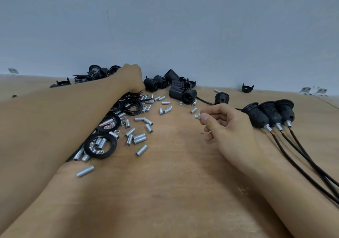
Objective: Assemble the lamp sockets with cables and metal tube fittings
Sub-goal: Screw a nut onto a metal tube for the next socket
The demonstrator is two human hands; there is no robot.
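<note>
My right hand pinches a short metal tube fitting between thumb and forefinger above the table's middle. My left hand reaches far back, its fingers curled down into a bundle of black cables with red-tipped wires; what the fingers hold is hidden. Three assembled black sockets with tubes and cables lie at the right. Loose black socket bodies lie at the back. Several metal tubes and black rings are scattered at the left centre.
The wooden table runs up to a grey wall. A lone black socket cap sits at the back right, another cap at the back left. Three cables trail toward the front right edge.
</note>
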